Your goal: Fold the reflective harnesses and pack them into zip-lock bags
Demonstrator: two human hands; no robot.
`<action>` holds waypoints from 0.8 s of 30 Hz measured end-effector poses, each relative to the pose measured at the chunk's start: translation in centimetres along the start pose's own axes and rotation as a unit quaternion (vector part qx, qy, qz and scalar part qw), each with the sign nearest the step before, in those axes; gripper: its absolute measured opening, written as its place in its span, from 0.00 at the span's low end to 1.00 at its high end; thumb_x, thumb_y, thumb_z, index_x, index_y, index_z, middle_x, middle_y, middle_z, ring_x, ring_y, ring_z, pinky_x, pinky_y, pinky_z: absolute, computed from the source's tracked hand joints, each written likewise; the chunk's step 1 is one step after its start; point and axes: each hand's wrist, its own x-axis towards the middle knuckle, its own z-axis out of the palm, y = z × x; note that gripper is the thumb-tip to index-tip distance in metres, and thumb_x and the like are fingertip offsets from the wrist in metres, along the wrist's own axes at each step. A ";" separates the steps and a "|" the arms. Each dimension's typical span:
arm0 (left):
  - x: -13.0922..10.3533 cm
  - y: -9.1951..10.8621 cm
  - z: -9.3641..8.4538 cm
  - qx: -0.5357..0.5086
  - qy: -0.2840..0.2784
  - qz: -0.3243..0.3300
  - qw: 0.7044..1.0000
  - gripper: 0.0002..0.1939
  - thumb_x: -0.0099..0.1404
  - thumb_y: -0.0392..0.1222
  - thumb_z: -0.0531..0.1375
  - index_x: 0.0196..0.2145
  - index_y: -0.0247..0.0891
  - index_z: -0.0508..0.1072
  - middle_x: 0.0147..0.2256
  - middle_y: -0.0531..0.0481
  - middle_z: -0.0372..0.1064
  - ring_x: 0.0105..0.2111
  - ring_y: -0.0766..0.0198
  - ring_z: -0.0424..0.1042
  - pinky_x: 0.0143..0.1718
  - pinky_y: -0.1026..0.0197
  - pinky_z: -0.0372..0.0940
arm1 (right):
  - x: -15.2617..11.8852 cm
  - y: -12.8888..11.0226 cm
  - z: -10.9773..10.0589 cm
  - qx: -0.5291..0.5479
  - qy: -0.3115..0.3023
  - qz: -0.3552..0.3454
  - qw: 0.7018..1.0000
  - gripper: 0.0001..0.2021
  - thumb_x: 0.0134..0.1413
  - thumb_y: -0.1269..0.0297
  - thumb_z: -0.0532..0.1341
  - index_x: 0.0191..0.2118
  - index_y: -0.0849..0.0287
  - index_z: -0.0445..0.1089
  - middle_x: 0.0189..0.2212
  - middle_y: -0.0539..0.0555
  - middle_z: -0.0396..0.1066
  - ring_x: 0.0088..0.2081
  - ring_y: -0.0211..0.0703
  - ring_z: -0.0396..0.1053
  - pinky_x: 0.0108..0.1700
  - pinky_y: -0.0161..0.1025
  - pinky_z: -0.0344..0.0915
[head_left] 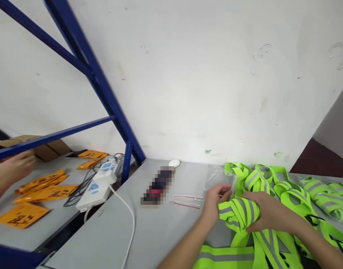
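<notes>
My right hand (268, 213) is closed around a folded bundle of neon-green reflective strap (238, 215) with grey stripes. Beside it, my left hand (216, 201) has its fingers curled in a pinch on the edge of what looks like a clear plastic bag (216, 177); part of that bag is hidden behind the fingers. The bundle sits right against the left hand's wrist side. More loose green reflective straps (272, 183) lie heaped behind and under the right hand. Another clear zip bag (188, 201) with red seal lines lies flat to the left of my hands.
A grey table (104, 231) carries a white power strip (97, 188) with a cable and a blurred-out item (158, 186). Bagged straps (325, 194) lie at the right. Across a blue metal frame (104, 93), another person's hand (17, 166) is near orange packets (52, 192).
</notes>
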 end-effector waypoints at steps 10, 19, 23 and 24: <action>-1.3 1.1 -0.6 0.103 0.047 0.172 0.979 0.11 0.67 0.37 0.55 0.41 0.40 0.77 0.34 0.47 0.73 0.34 0.62 0.72 0.37 0.61 0.67 | -0.5 2.4 0.6 -0.103 0.126 0.124 0.979 0.21 0.44 0.53 0.67 0.47 0.50 0.70 0.41 0.53 0.77 0.40 0.55 0.74 0.33 0.40 0.64; -0.7 -0.2 0.4 0.155 0.030 0.165 0.973 0.17 0.59 0.30 0.54 0.45 0.38 0.73 0.34 0.50 0.67 0.30 0.65 0.68 0.34 0.62 0.66 | -1.3 2.4 0.5 -0.124 0.117 0.114 0.979 0.21 0.45 0.56 0.67 0.47 0.53 0.70 0.44 0.56 0.76 0.41 0.58 0.74 0.35 0.43 0.66; -0.1 -1.1 0.6 0.150 -0.016 0.089 0.985 0.09 0.57 0.30 0.55 0.33 0.36 0.73 0.28 0.52 0.64 0.27 0.65 0.66 0.29 0.64 0.63 | -1.9 2.2 -0.3 0.020 0.127 0.054 0.990 0.24 0.43 0.54 0.69 0.48 0.52 0.68 0.43 0.53 0.75 0.43 0.54 0.73 0.40 0.42 0.68; -0.1 -1.2 0.7 0.152 -0.026 0.089 0.984 0.07 0.56 0.30 0.55 0.30 0.37 0.71 0.27 0.52 0.64 0.27 0.65 0.66 0.28 0.64 0.62 | -1.9 2.1 -0.2 0.045 0.135 0.037 0.989 0.25 0.42 0.53 0.69 0.48 0.53 0.68 0.43 0.53 0.75 0.43 0.53 0.73 0.41 0.42 0.68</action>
